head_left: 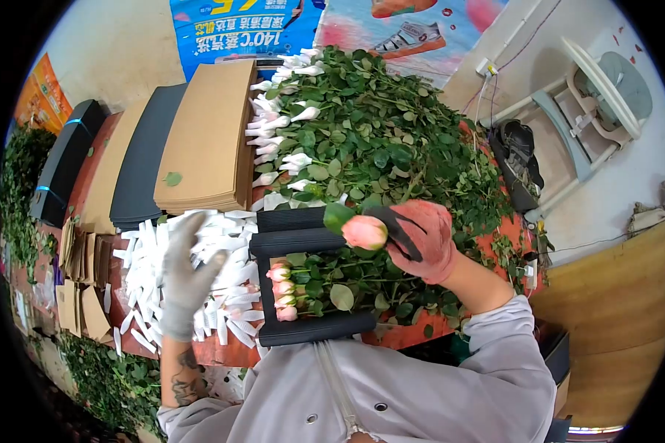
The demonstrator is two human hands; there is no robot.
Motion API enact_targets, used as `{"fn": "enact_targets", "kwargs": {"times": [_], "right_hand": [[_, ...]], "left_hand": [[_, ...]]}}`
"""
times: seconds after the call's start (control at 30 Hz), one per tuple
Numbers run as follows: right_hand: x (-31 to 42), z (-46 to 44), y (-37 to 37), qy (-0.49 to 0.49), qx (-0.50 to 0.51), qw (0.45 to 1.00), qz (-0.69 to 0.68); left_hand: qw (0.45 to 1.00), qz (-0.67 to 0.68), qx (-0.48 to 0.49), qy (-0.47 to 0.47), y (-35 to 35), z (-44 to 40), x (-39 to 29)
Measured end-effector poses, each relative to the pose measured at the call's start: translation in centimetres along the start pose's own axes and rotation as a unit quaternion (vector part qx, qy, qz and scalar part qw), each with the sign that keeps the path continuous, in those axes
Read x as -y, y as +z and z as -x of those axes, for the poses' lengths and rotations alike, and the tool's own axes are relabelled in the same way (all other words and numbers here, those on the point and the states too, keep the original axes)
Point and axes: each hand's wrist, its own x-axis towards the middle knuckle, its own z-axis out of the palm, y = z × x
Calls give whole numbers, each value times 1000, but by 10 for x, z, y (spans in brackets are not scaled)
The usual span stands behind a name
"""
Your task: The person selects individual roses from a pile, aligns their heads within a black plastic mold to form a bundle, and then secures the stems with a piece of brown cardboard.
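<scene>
My right hand (pixel 428 240), in a red and black glove, is closed around a single pink rose (pixel 365 232) just below its bloom, with the bloom facing left. Below it a sheet of black corrugated cardboard (pixel 318 329) lies with rolled-up edges. Several pink roses (pixel 283 289) rest on it, blooms in a row at the left end and leafy stems pointing right. My left hand (pixel 188 277), in a pale grey glove, is held with thumb and fingers apart over a heap of white foam sleeves (pixel 233 295). Nothing shows in its grasp.
Behind lies a big pile of leafy roses (pixel 391 133), their blooms in white sleeves on the left. Stacks of brown cardboard (pixel 207 133) and black cardboard (pixel 149 151) stand at back left. Folded brown pieces (pixel 81 255) lie further left. A high chair (pixel 580 122) stands at right.
</scene>
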Motion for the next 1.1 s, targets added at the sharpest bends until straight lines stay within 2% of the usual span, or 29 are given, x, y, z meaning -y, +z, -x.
{"fn": "enact_targets", "kwargs": {"times": [0.07, 0.1, 0.17, 0.27, 0.3, 0.33, 0.4, 0.47, 0.53, 0.57, 0.6, 0.63, 0.67, 0.7, 0.73, 0.77, 0.83, 0.87, 0.93, 0.97, 1.03, 1.1], "right_hand": [[4, 6, 6, 4, -9, 1000, -24], [7, 7, 7, 7, -13, 999, -44], [8, 9, 8, 0, -30, 996, -82], [12, 18, 6, 7, -89, 993, -82], [11, 26, 8, 21, -136, 988, -64], [11, 31, 3, 28, -134, 989, -53], [14, 27, -11, 55, -90, 993, -49], [16, 29, -15, 66, -98, 992, -33], [11, 46, -12, 71, -157, 984, 46], [-6, 50, -31, 95, -59, 988, 107], [-24, 55, -61, 166, -60, 966, 189], [-52, 82, -93, 334, -182, 912, 156], [-84, 77, -138, 309, -294, 875, 228], [-108, 75, -178, 297, -345, 842, 289], [-115, 77, -208, 296, -338, 829, 333], [-117, 74, -223, 293, -303, 829, 367], [-93, 61, -221, 250, -175, 866, 395], [-74, 52, -208, 209, -85, 893, 389], [-33, 33, -166, 109, 112, 930, 333], [-16, 25, -140, 69, 195, 934, 292], [12, 20, -77, 13, 316, 924, 213], [32, 23, -11, -18, 378, 914, 149]], "left_hand": [[987, 147, 54, 22, 24, -9, -44], [978, 158, 77, 115, 34, -16, -64], [956, 160, 83, 233, 57, -26, -94], [922, 260, 135, 253, 82, -31, -118], [924, 258, 146, 241, 83, -31, -128], [919, 266, 154, 246, 86, -31, -133], [917, 247, 108, 293, 93, -31, -139], [916, 237, 130, 297, 95, -33, -141], [914, 200, 131, 328, 97, -35, -142], [929, 180, 121, 299, 91, -30, -146], [932, 87, 133, 325, 77, -32, -141], [932, 91, 171, 305, 68, -34, -126], [930, 99, 214, 283, 59, -33, -108], [931, 127, 277, 199, 49, -28, -90], [923, 153, 334, 116, 40, -24, -73], [932, 136, 307, 139, 40, -16, -51], [936, 72, 330, 96, 41, 2, -17], [937, 48, 337, 79, 47, 12, 1], [932, -38, 334, 135, 65, 25, 26], [923, -52, 328, 194, 78, 30, 37], [897, -124, 381, 186, 92, 36, 39], [888, -161, 391, 180, 104, 44, 45]]}}
